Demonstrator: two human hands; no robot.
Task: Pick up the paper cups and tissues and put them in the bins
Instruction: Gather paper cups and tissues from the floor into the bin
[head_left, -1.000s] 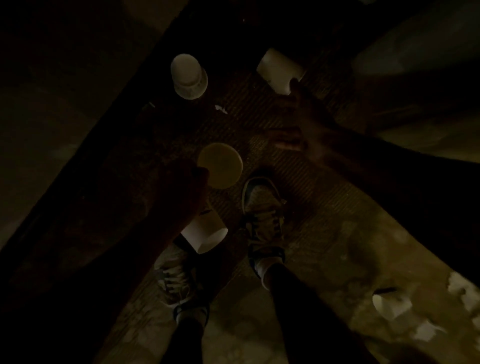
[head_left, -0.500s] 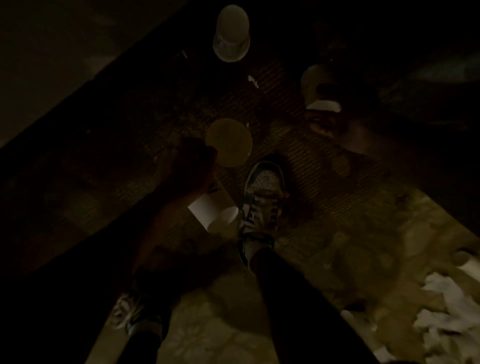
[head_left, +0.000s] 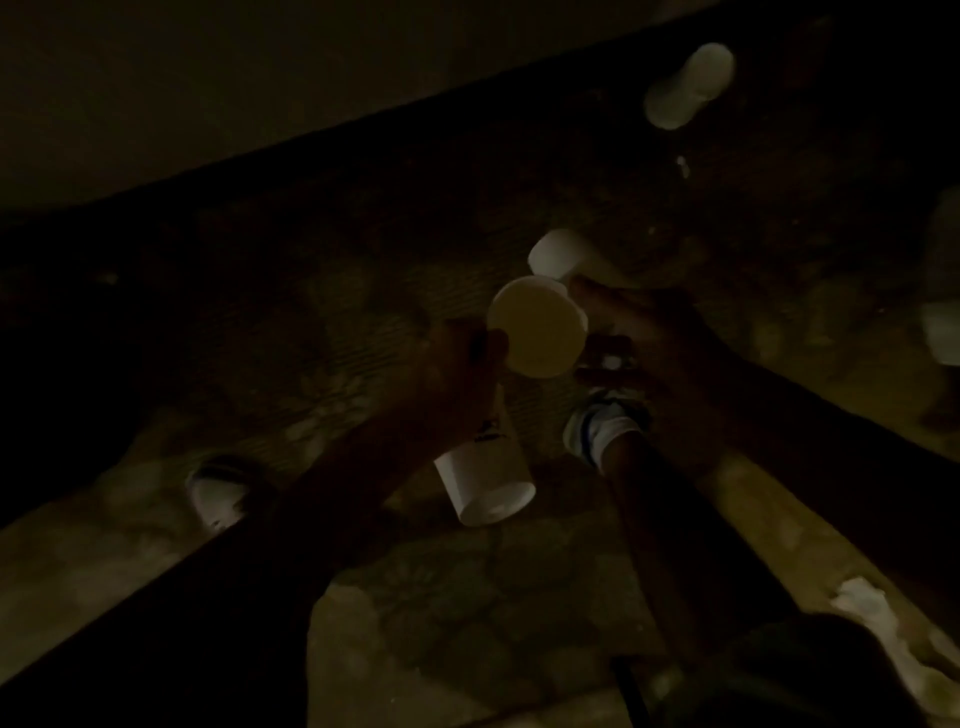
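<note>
The scene is very dark. My left hand grips two paper cups: one shows its round mouth to the camera, the other hangs below the hand, mouth down. My right hand holds a third white cup just above and right of the upper cup, nearly touching it. A further cup lies on the ribbed mat at the top right. Crumpled tissue lies on the floor at the lower right.
My two shoes stand on the floor below the hands. A small white scrap lies near the far cup. Another pale object shows at the right edge. No bin is in view.
My right hand has lifted the cup it reached for off the mat and brought it over to the cups in my left hand. The view has swung left.
</note>
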